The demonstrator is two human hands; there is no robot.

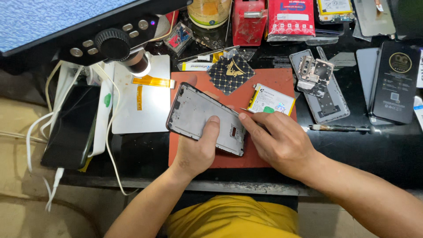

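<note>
The left hand [198, 150] grips the thin, light, probably bend-prone phone frame [206, 119] by its edges, while the right hand [277, 141] pinches a fine tool [246, 110] at it.

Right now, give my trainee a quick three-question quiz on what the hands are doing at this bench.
1. True or false: the left hand grips the grey phone frame tilted above the red mat.
2. Which lies on the mat beside the frame? A) white battery B) coiled cable C) screwdriver set
3. Fill in: the right hand presses a thin ____ tool at the frame's edge.

Key: 1 true; 2 A; 3 metal (too thin to say which kind).
</note>
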